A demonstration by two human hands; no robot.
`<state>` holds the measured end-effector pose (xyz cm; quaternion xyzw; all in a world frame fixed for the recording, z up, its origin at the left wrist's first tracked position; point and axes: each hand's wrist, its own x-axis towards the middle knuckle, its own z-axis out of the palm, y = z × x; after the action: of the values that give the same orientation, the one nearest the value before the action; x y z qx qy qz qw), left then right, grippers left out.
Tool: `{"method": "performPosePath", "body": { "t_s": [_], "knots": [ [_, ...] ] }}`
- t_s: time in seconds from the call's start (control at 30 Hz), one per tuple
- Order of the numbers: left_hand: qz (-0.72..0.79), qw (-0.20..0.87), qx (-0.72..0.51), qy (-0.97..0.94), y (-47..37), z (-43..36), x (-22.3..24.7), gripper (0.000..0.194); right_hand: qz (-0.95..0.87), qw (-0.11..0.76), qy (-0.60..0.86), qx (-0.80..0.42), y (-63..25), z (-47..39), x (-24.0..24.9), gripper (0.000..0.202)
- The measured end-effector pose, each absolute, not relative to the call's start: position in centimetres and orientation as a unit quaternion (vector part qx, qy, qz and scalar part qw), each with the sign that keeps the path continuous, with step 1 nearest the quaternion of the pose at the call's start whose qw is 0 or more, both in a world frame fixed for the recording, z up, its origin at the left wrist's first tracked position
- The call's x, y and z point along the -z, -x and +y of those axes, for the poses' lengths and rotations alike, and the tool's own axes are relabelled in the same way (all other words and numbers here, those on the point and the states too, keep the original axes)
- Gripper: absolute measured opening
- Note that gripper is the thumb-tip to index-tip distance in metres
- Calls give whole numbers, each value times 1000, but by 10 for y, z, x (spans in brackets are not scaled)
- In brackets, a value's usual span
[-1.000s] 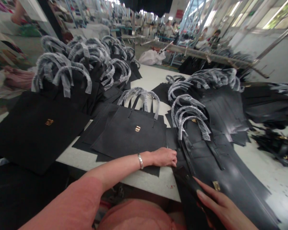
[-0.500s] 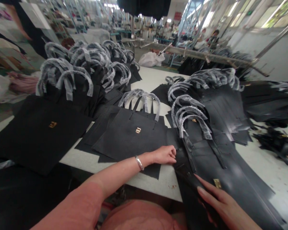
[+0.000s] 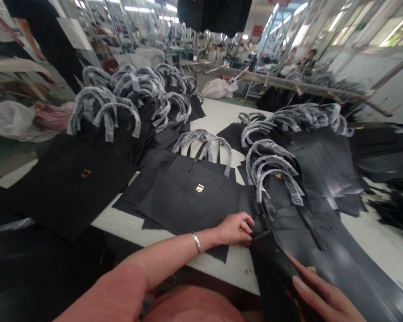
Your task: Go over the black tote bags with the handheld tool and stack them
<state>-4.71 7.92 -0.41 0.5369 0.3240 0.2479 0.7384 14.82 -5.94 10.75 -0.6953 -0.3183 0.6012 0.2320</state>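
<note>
Right hand: thumb and fingers of the right hand point(image 3: 322, 293) closed on a folded black piece point(image 3: 277, 264); I make it one item held.
Black piece: at the front edge of the tabletop point(image 3: 218, 109), its upper end just beside the left hand, its lower part hanging toward the wearer.
Left hand: fingers of the left hand point(image 3: 235, 229) curled and narrow; from here I cannot tell whether they pinch anything.
Bracelet point(image 3: 197, 243): one, silver, left wrist.
Middle stack: black panels, number uncertain; the top panel point(image 3: 188, 201) bears plastic-wrapped handles point(image 3: 203, 138).
Right pile: black panels point(image 3: 325, 241) with overlapping wrapped handles point(image 3: 278, 172), more than I can count.
Left stack: black panels with a front panel point(image 3: 67, 192) lying face up, a crowd of wrapped handles behind.
Gold clasps: I count four; one on the middle panel point(image 3: 199, 188), one on the left point(image 3: 85, 173), two partly hidden on the right pile.
Strap heap point(image 3: 394, 205): one, black, far right, tangled.
Plastic bags: two; a white bag point(image 3: 216, 88) beyond the tabletop and a pale bag point(image 3: 11, 118) at left beside pink cloth point(image 3: 52, 117); contents I cannot make out.
Co-worker: one person in black point(image 3: 50, 40), upper left.
</note>
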Motion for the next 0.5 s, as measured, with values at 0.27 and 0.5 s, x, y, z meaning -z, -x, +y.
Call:
{"method": "performPosePath", "body": {
  "t_s": [0.27, 0.5],
  "knots": [
    [241, 781, -285, -501, 50, 78, 5, 52, -348, 227, 707, -571, -138, -50, -108, 86],
    [244, 799, -306, -457, 47, 73, 7, 66, -324, 251, 729, -548, -139, -41, -125, 90]
  ]
}}
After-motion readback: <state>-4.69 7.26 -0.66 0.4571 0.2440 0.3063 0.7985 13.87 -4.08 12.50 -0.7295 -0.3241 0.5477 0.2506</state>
